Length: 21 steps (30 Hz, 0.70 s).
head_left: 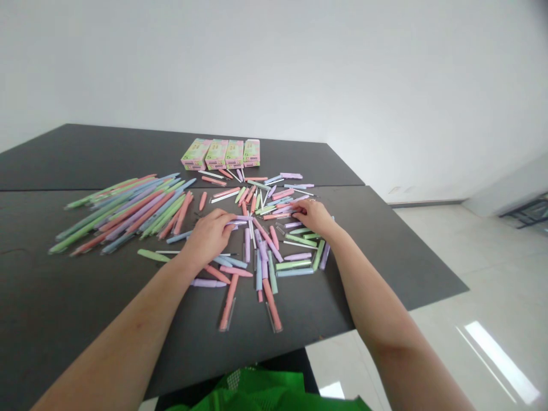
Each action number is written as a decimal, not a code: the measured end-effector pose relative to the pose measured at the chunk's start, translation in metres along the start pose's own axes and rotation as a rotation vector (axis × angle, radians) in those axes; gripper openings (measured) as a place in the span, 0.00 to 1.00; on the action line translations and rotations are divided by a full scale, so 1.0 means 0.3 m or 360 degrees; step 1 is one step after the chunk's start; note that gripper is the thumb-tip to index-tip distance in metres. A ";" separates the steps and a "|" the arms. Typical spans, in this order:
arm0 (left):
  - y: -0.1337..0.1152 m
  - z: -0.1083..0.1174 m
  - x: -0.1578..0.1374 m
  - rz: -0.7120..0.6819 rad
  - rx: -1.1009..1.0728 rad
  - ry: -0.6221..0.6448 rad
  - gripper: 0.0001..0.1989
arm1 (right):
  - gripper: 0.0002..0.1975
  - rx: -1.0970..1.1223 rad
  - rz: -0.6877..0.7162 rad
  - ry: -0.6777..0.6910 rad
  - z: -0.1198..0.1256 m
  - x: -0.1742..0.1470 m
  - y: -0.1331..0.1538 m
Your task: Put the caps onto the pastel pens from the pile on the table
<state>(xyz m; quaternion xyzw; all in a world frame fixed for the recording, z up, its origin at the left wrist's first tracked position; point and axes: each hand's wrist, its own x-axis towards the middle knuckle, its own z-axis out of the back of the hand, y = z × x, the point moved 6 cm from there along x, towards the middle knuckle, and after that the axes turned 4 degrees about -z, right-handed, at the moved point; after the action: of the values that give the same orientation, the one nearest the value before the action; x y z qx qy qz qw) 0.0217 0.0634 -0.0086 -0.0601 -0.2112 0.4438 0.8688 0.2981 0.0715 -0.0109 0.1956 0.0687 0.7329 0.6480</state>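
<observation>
My left hand (209, 237) is closed over the left part of a scattered heap of pastel pen parts, its thumb and fingers pinching a purple pen barrel (242, 218). On the heap's right side, my right hand (314, 216) has its fingers bent together among the parts; what lies between them is too small to make out. Between the hands are loose pink barrels (268, 235), purple caps and thin white refills (251, 228). Nearer to me lie a pink pen piece with a clear clip (272, 305) and a similar one (229, 303).
A pile of assembled-looking pens (128, 214) in green, blue, pink and purple lies at the left. Several green-and-pink boxes (234, 153) stand in a row behind the parts. The dark table (398, 245) has a seam across it and meets a white wall.
</observation>
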 end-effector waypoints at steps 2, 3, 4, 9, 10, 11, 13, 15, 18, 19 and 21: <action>-0.001 0.001 0.001 0.0003 0.0003 0.0006 0.17 | 0.13 0.0012 -0.0007 -0.0008 0.001 0.000 0.001; -0.002 0.001 0.001 0.0004 0.0003 0.0008 0.17 | 0.14 0.0011 -0.0010 -0.0009 0.001 0.001 0.002; -0.002 0.001 0.001 0.0003 0.0002 0.0010 0.17 | 0.14 0.0006 -0.0010 -0.0009 0.001 0.002 0.004; -0.003 0.001 0.000 0.0005 0.0011 0.0004 0.17 | 0.09 -0.0050 0.0017 0.0016 -0.004 0.006 0.018; -0.002 0.001 -0.001 0.0008 0.0012 0.0004 0.17 | 0.08 -0.0061 0.0024 0.0008 -0.004 0.006 0.021; -0.002 0.002 -0.001 0.0011 0.0011 0.0003 0.17 | 0.08 -0.0073 0.0037 -0.0006 -0.004 0.006 0.025; -0.003 0.003 -0.001 0.0013 0.0003 0.0005 0.16 | 0.08 -0.0104 0.0075 -0.0031 -0.003 0.005 0.035; -0.005 0.006 -0.001 0.0007 -0.0008 0.0004 0.16 | 0.08 -0.0170 0.0109 -0.0024 -0.005 0.003 0.046; -0.008 0.009 -0.001 -0.0003 -0.0019 -0.0010 0.16 | 0.08 -0.0331 0.0125 0.0027 -0.009 0.000 0.062; -0.008 0.010 -0.001 -0.0005 -0.0021 -0.0013 0.16 | 0.09 -0.0377 0.0135 0.0048 -0.009 -0.001 0.069; -0.007 0.009 -0.001 -0.0004 -0.0024 -0.0014 0.17 | 0.10 -0.0438 0.0160 0.0083 -0.009 -0.002 0.080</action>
<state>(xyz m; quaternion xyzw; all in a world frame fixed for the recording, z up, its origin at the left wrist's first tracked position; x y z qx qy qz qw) 0.0221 0.0616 -0.0056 -0.0645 -0.2185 0.4413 0.8680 0.2751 0.0678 -0.0051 0.0890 -0.0254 0.7718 0.6291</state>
